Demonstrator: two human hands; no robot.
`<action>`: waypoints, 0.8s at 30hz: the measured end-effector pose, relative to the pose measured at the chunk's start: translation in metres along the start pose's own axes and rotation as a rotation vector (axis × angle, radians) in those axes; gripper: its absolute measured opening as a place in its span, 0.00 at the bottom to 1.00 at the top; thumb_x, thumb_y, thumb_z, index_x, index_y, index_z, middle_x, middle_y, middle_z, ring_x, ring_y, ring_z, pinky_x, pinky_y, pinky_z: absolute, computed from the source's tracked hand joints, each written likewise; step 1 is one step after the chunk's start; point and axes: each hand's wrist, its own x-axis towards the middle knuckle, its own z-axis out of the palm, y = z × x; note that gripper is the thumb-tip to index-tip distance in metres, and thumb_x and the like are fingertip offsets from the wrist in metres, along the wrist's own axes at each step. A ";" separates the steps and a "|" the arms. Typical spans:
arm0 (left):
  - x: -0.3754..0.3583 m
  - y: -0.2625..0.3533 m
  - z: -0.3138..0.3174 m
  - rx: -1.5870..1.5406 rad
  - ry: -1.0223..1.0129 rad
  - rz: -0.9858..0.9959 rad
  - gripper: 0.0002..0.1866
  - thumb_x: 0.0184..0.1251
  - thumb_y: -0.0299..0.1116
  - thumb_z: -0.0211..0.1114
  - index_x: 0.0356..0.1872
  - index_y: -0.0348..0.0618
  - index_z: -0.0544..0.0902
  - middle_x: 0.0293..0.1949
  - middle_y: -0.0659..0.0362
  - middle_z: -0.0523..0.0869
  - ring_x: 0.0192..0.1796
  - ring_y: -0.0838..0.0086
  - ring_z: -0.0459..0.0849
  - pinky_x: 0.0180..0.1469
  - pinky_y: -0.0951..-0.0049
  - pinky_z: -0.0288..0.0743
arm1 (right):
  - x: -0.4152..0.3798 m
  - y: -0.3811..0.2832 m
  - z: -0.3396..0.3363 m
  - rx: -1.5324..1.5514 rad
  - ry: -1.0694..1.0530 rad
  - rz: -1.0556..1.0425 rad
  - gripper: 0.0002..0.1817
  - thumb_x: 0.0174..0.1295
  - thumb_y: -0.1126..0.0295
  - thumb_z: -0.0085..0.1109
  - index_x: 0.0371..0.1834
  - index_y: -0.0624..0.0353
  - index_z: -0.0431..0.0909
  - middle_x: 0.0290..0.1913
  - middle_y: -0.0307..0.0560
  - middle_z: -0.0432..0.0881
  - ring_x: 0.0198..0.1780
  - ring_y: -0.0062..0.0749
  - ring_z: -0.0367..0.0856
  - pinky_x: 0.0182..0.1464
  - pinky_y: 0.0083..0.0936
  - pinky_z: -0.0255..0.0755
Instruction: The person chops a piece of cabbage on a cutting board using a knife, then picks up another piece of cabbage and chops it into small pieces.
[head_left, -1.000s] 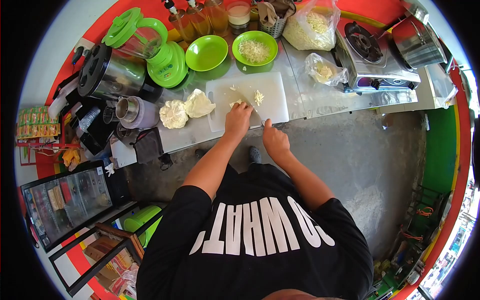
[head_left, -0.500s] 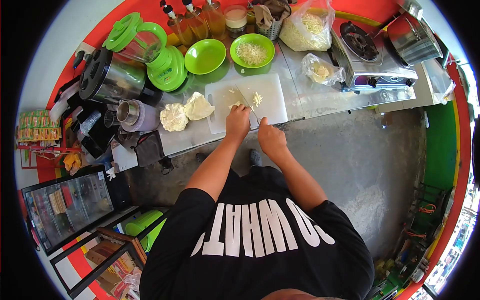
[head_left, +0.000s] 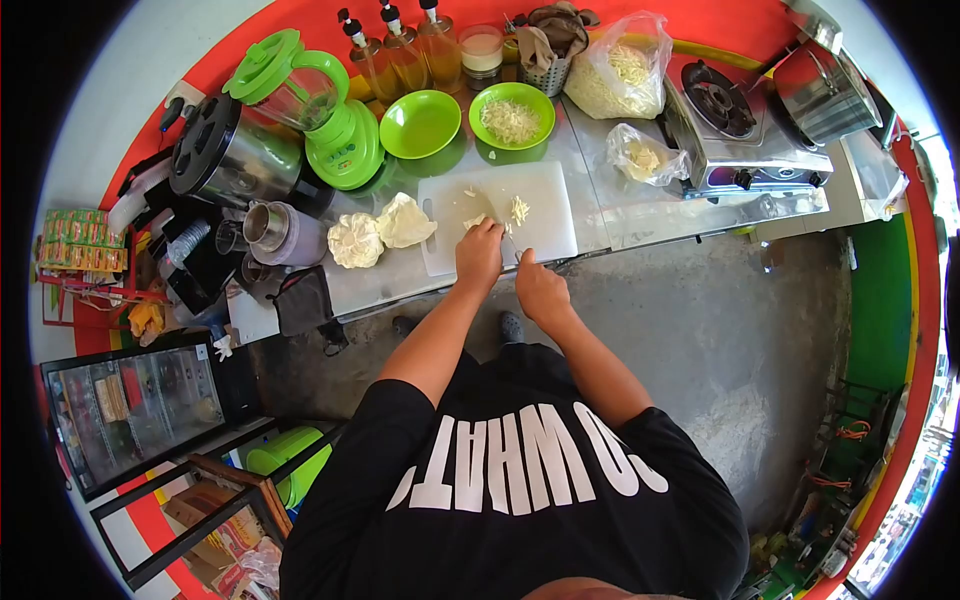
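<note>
On the white cutting board, my left hand is closed with its fingertips down on a pale cabbage piece, mostly hidden under them. My right hand grips a knife, its blade pointing away over the board beside the left fingers. Just right of the blade lies a small pile of cut cabbage strips. Two larger cabbage chunks rest on the counter at the board's left. Behind the board stands a green bowl of shredded cabbage.
Another green bowl and a green blender stand left of the shreds. Pump bottles line the wall. Right of the board are a large bag of shreds, a smaller bag and a gas stove.
The whole view has shifted slightly, with the counter lower in the frame. The knife blade has tilted, and both hands keep their holds beside each other.
</note>
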 end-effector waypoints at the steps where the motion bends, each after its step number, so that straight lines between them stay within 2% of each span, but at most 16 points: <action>1: 0.001 0.000 0.001 -0.006 0.026 -0.004 0.03 0.64 0.25 0.65 0.34 0.42 0.87 0.37 0.56 0.85 0.42 0.56 0.86 0.44 0.57 0.80 | 0.004 0.000 0.004 0.000 0.003 0.000 0.10 0.72 0.72 0.49 0.51 0.65 0.66 0.38 0.65 0.89 0.41 0.57 0.91 0.43 0.47 0.86; 7: 0.003 -0.002 -0.002 -0.030 0.006 -0.008 0.04 0.63 0.25 0.65 0.31 0.42 0.87 0.34 0.55 0.86 0.42 0.55 0.86 0.44 0.56 0.80 | 0.006 -0.007 -0.004 0.037 0.014 0.002 0.11 0.71 0.73 0.50 0.51 0.65 0.66 0.38 0.64 0.89 0.41 0.56 0.92 0.43 0.46 0.86; 13: 0.003 -0.003 0.000 -0.075 0.012 -0.018 0.04 0.62 0.23 0.63 0.30 0.40 0.86 0.33 0.54 0.86 0.42 0.54 0.86 0.45 0.55 0.80 | 0.008 0.000 0.006 0.075 -0.016 0.007 0.10 0.71 0.73 0.50 0.51 0.66 0.65 0.39 0.66 0.89 0.42 0.60 0.91 0.45 0.49 0.85; 15: 0.003 -0.003 0.000 -0.078 0.003 -0.023 0.04 0.61 0.23 0.63 0.30 0.40 0.86 0.33 0.54 0.86 0.42 0.54 0.85 0.45 0.55 0.79 | 0.014 -0.001 0.003 0.044 0.005 -0.010 0.10 0.76 0.68 0.45 0.50 0.63 0.66 0.39 0.63 0.90 0.43 0.54 0.92 0.46 0.46 0.85; 24: 0.003 0.000 0.000 -0.070 0.012 -0.012 0.03 0.61 0.22 0.64 0.30 0.37 0.84 0.36 0.52 0.85 0.43 0.52 0.85 0.45 0.54 0.78 | 0.013 -0.002 0.011 0.019 0.027 -0.014 0.09 0.75 0.69 0.45 0.49 0.63 0.66 0.37 0.61 0.90 0.40 0.54 0.92 0.42 0.44 0.86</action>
